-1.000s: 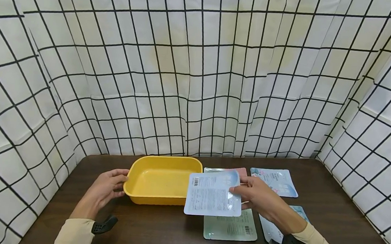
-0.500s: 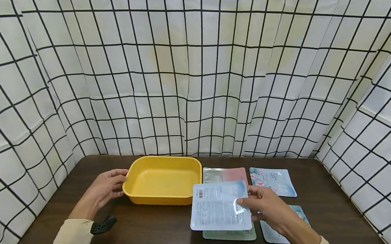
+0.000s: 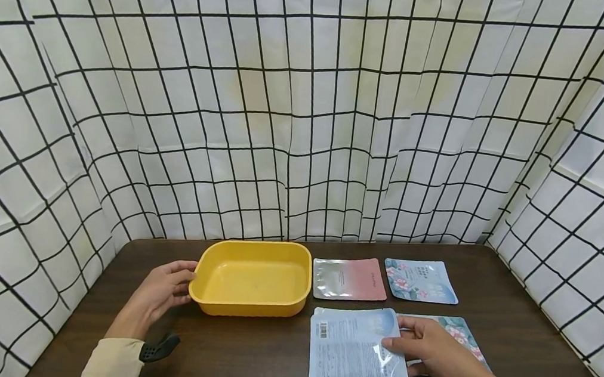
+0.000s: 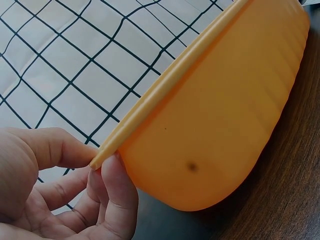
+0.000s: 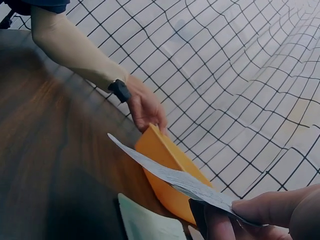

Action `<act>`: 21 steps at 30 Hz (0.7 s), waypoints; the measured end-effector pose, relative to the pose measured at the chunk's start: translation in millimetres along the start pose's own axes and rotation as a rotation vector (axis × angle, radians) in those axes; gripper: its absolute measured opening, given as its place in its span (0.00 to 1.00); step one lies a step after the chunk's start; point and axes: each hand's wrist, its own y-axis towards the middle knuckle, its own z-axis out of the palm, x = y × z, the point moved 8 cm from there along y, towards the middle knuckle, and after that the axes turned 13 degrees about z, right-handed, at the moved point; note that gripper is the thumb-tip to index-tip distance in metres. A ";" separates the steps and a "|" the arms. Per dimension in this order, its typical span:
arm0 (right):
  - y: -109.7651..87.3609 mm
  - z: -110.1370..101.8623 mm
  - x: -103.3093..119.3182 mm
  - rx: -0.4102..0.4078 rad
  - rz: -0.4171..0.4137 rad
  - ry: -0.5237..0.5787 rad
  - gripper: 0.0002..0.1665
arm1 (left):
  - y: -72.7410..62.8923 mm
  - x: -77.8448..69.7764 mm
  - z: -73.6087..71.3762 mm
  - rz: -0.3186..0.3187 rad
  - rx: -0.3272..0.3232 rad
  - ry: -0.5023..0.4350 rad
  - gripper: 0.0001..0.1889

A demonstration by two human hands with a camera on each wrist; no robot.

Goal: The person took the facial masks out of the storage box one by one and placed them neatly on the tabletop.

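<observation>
My left hand (image 3: 164, 287) pinches the left rim of a yellow plastic tub (image 3: 248, 310) between thumb and fingers; the left wrist view shows the thumb on top of the rim (image 4: 145, 112). Nothing lies inside the tub. On the right, my right hand (image 3: 430, 349) pinches the right edge of a pale blue sheet mask packet (image 3: 346, 360), its printed back with a barcode facing up. This packet is tilted in the right wrist view, above a pale green packet (image 5: 150, 220). In the head view it covers nearly all of the green one.
A pink and silver packet (image 3: 350, 279) lies just right of the tub. Farther right is a light blue packet with flowers (image 3: 423, 281). Another flowered packet (image 3: 464, 333) lies partly under my right hand. White cloth with a black grid (image 3: 297, 122) surrounds the dark wooden table (image 3: 233, 356).
My right hand has brought the pale blue packet down toward the table's front and slightly right, uncovering the pink packet and covering the green one. My left hand stays on the tub.
</observation>
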 end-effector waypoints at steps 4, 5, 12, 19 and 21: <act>-5.9 -1.3 -12.7 -0.001 0.043 -0.003 0.25 | 0.1 0.1 0.5 0.002 0.003 0.003 0.23; -7.2 -1.3 -15.6 -0.001 0.052 0.000 0.25 | 0.3 0.0 0.6 0.004 0.004 0.004 0.23; -14.6 8.2 -35.2 0.098 0.068 0.005 0.23 | 0.3 0.7 0.8 0.001 0.006 0.008 0.24; -20.5 20.8 -47.8 0.244 0.037 0.032 0.23 | 1.7 0.7 0.8 0.007 0.010 0.001 0.23; -20.0 22.5 -51.8 0.266 0.046 0.012 0.22 | 1.9 0.7 0.7 0.011 0.010 0.002 0.23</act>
